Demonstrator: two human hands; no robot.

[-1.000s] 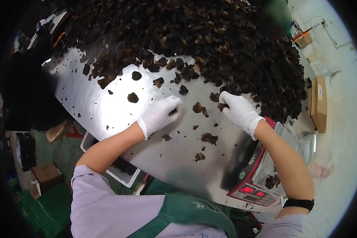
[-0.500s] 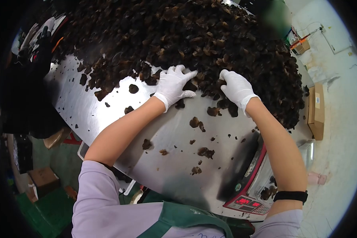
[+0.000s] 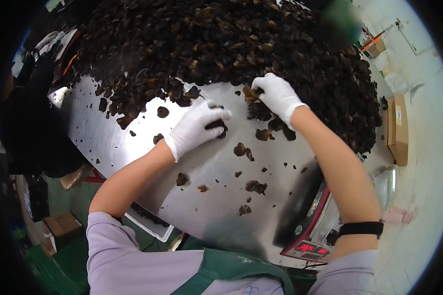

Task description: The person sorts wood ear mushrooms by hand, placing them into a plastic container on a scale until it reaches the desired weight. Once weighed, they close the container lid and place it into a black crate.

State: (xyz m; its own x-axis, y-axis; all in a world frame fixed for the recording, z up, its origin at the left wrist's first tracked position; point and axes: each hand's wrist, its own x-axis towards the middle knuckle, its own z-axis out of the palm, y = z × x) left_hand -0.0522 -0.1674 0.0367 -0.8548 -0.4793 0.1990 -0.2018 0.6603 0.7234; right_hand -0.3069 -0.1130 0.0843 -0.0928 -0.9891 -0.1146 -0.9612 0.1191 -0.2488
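A large heap of dark brown wood ear mushrooms (image 3: 197, 44) covers the far part of the metal table (image 3: 211, 172). My left hand (image 3: 198, 125), in a white glove, is curled over several dark pieces on the bare metal in front of the heap; some show under its fingers. My right hand (image 3: 278, 96), also gloved, is at the heap's near edge. Its thumb and fingers are closed on a lighter brown wood ear piece (image 3: 251, 95). Loose pieces (image 3: 240, 150) lie scattered on the metal nearer to me.
A red scale (image 3: 307, 246) with lit digits and a clear plastic container (image 3: 386, 187) stand at the right. A cardboard box (image 3: 397, 130) is beyond the table's right edge. A white bin (image 3: 150, 226) sits below the near edge. Dark sleeves of another person (image 3: 34, 118) show at left.
My left hand has drawn back toward me and left, away from the heap, with dark pieces under its fingers. My right hand has shifted left and slightly up along the heap's edge.
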